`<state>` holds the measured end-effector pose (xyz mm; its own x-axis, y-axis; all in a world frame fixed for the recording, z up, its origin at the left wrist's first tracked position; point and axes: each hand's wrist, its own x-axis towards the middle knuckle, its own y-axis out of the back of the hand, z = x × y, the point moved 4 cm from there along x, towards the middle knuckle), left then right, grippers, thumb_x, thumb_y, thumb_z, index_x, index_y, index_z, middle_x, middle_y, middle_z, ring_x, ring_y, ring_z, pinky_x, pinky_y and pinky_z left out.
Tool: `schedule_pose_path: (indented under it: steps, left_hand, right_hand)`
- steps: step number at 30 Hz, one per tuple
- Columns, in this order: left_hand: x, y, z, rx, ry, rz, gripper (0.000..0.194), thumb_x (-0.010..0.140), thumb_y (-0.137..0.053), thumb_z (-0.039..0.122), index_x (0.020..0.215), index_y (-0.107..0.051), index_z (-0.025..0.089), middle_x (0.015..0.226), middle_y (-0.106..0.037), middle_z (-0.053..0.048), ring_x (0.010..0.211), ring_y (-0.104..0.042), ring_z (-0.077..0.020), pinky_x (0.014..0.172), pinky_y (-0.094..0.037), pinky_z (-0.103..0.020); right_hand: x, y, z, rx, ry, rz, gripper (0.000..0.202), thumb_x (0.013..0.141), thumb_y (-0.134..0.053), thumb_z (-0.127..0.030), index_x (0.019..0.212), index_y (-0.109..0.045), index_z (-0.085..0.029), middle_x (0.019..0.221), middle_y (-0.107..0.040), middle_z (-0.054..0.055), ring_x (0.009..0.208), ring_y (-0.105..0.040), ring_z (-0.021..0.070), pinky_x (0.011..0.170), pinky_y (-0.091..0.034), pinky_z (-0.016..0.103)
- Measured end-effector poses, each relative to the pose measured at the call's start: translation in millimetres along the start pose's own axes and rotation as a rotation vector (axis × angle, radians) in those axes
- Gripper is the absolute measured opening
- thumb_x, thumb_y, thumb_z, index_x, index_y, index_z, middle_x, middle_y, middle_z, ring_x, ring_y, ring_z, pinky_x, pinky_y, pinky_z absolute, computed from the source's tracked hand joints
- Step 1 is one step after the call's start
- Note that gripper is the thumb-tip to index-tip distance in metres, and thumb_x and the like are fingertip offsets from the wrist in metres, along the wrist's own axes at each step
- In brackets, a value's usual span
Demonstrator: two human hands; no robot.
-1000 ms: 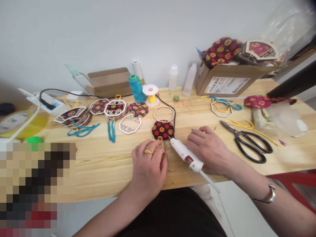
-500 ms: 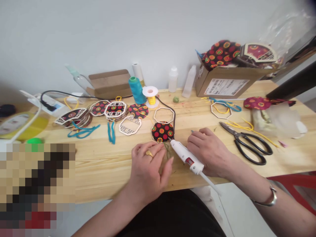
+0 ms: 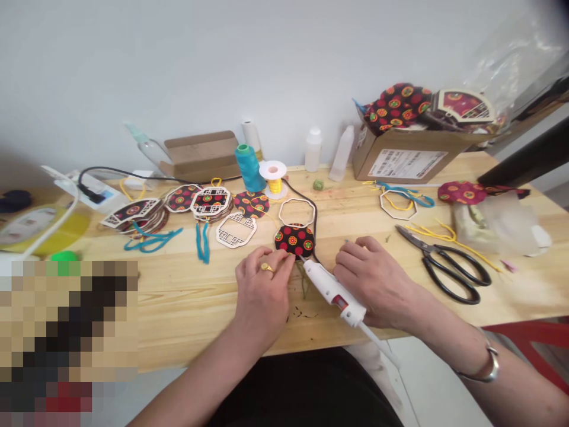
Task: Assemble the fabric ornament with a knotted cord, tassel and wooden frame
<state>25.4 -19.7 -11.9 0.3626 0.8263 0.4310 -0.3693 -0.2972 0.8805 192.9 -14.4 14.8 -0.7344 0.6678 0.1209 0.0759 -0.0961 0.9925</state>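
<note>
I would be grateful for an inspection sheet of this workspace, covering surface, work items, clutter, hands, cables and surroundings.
Surface: wooden table, small dark scraps near its front edge.
Work items: patterned piece beneath the glue gun, whose nozzle is at its lower edge; pale frame just beyond.
Clutter: scissors and yellow cord at right; teal spool and yellow spool behind.
Hands: left hand at the patterned piece's lower edge; right hand holds the glue gun.
Cables: black cable passes close beside the patterned piece.
Surroundings: grey wall behind, filled cardboard box at back right; lower left pixelated, cannot tell.
</note>
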Motion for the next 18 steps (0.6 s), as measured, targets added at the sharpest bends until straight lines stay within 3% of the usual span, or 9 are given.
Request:
schedule_pose_path:
  steps: [13,18]
  left_hand:
    - [-2.4,-1.3,0.8,0.045,-0.053,-0.028,0.038,0.076,-0.049,0.002,0.109,-0.064,0.013,0.113,-0.067,-0.008,0.104,-0.047,-0.0301,0.082,-0.035,-0.048]
    - [-1.0,0.1,1.5,0.059,-0.053,-0.037,0.041,0.074,-0.048,0.000,0.108,-0.064,0.014,0.112,-0.067,-0.008,0.104,-0.048,-0.0293,0.081,-0.035,-0.048]
  right_hand:
    - [5.0,-0.5,-3.5,-0.030,0.026,-0.090,0.038,0.084,-0.042,-0.049,0.072,-0.057,-0.016,0.073,-0.056,0.007,0.072,-0.044,0.0213,0.068,-0.025,0.038]
    - [4.2,-0.5,-3.0,-0.032,0.028,-0.120,0.031,0.078,-0.050,-0.046,0.073,-0.057,-0.016,0.074,-0.056,0.007,0.073,-0.044,0.0209,0.070,-0.026,0.039]
